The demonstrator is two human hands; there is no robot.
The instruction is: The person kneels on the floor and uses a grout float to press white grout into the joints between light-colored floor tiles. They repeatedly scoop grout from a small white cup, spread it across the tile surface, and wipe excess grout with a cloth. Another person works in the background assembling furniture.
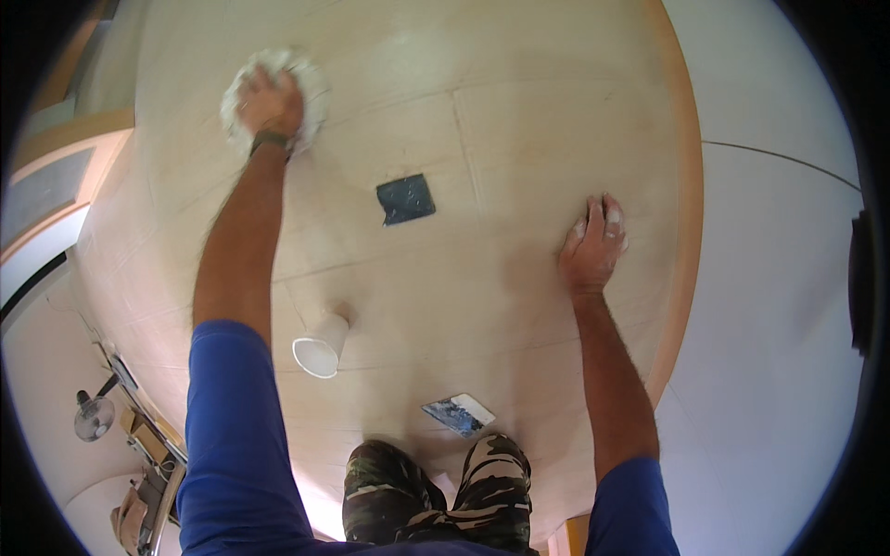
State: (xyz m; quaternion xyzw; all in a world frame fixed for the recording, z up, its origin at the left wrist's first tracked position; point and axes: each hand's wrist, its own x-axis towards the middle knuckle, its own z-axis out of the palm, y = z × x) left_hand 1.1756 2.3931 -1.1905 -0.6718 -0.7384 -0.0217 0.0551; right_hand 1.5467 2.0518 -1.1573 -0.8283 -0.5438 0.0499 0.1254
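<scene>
Far left on the beige tiled floor (519, 306), my left hand (271, 100) presses down on a bunched white cloth (313, 97), fingers spread over it and slightly blurred. My right hand (595, 243) rests on the tiles at the right, holding nothing; its fingers are apart and smeared with white. Between my hands lies a dark, roughly square flat piece (406, 199) with white specks. A white cup (321, 345) lies on its side near my left forearm. Close to my knees is a flat scraper (460, 414) with a smeared blade and a white edge.
A wooden skirting strip (688, 185) curves along the right, against a white wall (769, 278). My knees in camouflage trousers (436, 491) are at the near edge. At the left stand a wood-framed piece (65, 185), a fan (93, 415) and boxes (146, 440).
</scene>
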